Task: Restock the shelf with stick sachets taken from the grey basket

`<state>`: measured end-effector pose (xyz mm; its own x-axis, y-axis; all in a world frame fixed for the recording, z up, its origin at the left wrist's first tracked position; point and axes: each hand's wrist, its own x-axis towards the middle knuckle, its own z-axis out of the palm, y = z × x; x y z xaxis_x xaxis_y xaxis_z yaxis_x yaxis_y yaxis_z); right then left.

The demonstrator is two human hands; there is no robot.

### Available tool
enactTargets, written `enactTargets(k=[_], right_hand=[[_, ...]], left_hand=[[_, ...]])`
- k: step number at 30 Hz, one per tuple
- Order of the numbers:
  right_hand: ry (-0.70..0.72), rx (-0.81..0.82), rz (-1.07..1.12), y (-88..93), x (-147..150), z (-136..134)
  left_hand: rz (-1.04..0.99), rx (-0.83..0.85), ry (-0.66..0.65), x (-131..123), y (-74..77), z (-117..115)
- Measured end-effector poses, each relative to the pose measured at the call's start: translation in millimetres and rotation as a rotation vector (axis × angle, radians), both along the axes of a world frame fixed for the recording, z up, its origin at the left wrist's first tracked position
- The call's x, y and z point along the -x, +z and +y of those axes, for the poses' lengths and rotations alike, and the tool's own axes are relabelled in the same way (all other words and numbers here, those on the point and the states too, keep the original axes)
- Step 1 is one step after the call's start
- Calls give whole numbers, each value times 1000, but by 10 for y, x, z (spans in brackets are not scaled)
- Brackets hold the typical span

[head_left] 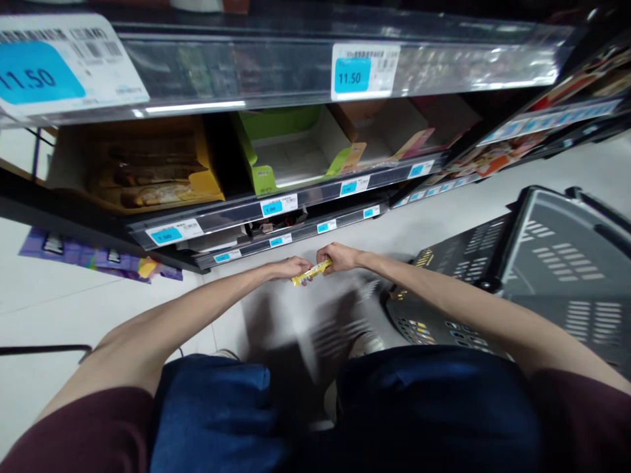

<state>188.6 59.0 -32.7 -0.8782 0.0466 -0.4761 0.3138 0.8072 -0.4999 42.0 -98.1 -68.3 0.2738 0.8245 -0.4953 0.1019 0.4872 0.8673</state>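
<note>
A narrow yellow snack packet (311, 272) is held between my two hands, low in front of the shelves and above the floor. My left hand (290, 268) has its fingers closed on the packet's left part. The packet's upper right end sits in the closed fingers of my right hand (339, 258). Just above my hands is the shelf with a yellow box (204, 177) that holds several wrapped snacks. Beside it are an open green box (266, 177) and an orange-brown box (394, 141). Some of the fingers are hidden behind the packet.
A grey shopping basket (557, 263) with its handle up stands at the right by my forearm. Purple packets (98, 253) hang at the shelf's left end. A clear shelf edge with price tags (365, 71) juts out above. My knees (211, 407) are below.
</note>
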Motion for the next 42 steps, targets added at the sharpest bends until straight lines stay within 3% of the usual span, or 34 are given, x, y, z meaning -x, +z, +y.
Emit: enactTargets(k=[17,27,37,42], right_hand=[[40,-1,-141,69,-2,-75],[-74,281,-127,32,20,-167],[-58,221,-81,-42,19,-132],[27,144,-50,-16,12,-239]], left_hand=[[-6,-4,11,-1,14,11],[163,-104,14,-7,92,-27],[191,-65,-13,-22,-15,6],[141,3,-124,-60,-69,-36]])
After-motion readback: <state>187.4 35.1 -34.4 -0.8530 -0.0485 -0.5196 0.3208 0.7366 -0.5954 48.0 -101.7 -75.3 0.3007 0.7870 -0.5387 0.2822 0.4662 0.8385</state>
